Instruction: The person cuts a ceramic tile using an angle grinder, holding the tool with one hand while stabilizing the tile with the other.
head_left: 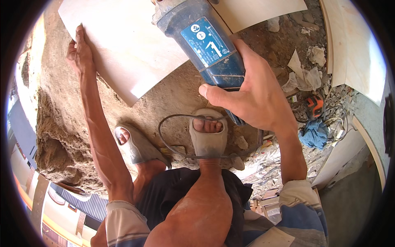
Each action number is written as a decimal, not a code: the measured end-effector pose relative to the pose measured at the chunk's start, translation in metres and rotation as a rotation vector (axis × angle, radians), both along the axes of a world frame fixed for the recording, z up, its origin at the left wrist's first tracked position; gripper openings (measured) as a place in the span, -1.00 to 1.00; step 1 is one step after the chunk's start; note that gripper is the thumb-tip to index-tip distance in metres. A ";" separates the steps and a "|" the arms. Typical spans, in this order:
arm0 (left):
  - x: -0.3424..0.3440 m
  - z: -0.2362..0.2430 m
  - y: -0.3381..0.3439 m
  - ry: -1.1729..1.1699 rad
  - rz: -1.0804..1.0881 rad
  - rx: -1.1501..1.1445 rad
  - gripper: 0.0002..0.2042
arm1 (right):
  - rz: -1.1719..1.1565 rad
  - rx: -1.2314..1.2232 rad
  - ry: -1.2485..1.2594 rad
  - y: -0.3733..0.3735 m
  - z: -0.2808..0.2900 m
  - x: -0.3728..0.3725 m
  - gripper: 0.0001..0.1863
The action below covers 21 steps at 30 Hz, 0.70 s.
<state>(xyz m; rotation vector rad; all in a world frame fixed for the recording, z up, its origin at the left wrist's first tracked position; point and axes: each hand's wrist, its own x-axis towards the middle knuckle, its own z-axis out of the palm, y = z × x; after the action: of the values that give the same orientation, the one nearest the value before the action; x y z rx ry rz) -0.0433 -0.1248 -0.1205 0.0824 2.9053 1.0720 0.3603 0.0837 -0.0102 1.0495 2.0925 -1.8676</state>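
Note:
My right hand (263, 92) is wrapped round the rear body of a dusty blue angle grinder (224, 72), thumb across its near side. The grinder's head reaches to the top edge of the picture, and its disc is out of view. It hangs over the right end of a large pale tile (127, 49) lying on the dirt. My left hand (82, 55) grips the tile's left edge, one finger stretched along it and the others curled. A black cable (159, 133) loops from the grinder over my sandalled feet.
Another pale tile piece (263, 12) lies at the top. More tiles (354, 45) lean at the far right. Rubble, torn paper (302, 76), an orange and black tool (316, 106) and a blue cloth (314, 133) litter the right. A rough earth edge (53, 144) drops away at left.

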 end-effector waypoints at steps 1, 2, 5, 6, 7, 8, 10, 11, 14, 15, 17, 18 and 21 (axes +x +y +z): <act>0.000 0.000 0.000 -0.001 -0.010 0.015 -0.32 | -0.003 0.005 0.004 -0.001 0.002 0.003 -0.29; 0.000 0.001 0.000 -0.007 -0.018 -0.003 -0.32 | -0.020 -0.031 -0.004 -0.002 0.005 0.006 -0.29; 0.001 0.003 0.000 -0.012 -0.031 -0.035 -0.31 | -0.052 -0.097 -0.013 -0.004 0.007 0.011 -0.30; 0.001 0.002 0.001 -0.008 -0.027 -0.030 -0.31 | -0.050 -0.088 -0.010 -0.005 0.006 0.012 -0.30; 0.001 0.002 0.000 -0.003 -0.022 -0.025 -0.30 | -0.049 -0.078 -0.007 -0.006 0.004 0.013 -0.30; 0.000 0.001 -0.001 0.001 -0.022 -0.030 -0.29 | -0.037 -0.056 -0.004 -0.007 0.003 0.012 -0.30; -0.001 0.001 -0.001 0.009 -0.026 -0.041 -0.26 | -0.017 -0.009 0.001 -0.006 -0.002 0.009 -0.30; 0.000 0.000 0.002 0.012 -0.019 -0.045 -0.31 | -0.018 -0.015 0.002 -0.004 -0.002 0.008 -0.30; -0.006 -0.004 -0.001 0.014 -0.019 -0.069 -0.29 | -0.017 -0.040 0.002 -0.002 0.000 0.004 -0.29; -0.011 -0.004 -0.005 0.009 -0.040 -0.084 -0.18 | -0.019 -0.052 0.000 -0.002 0.001 0.003 -0.29; -0.008 -0.004 -0.004 -0.009 -0.066 -0.085 -0.04 | -0.022 -0.027 0.005 -0.002 0.001 0.006 -0.28; -0.006 -0.003 -0.004 -0.017 -0.070 -0.074 -0.03 | -0.020 0.008 0.016 -0.004 -0.001 0.009 -0.28; -0.006 -0.001 -0.004 -0.018 -0.056 -0.077 -0.05 | -0.031 -0.025 0.017 -0.006 0.001 0.013 -0.27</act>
<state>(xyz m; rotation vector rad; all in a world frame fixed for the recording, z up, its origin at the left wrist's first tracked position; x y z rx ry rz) -0.0489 -0.1291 -0.1215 0.1495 2.9051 0.9469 0.3737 0.0773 -0.0091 1.0700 2.0687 -1.9179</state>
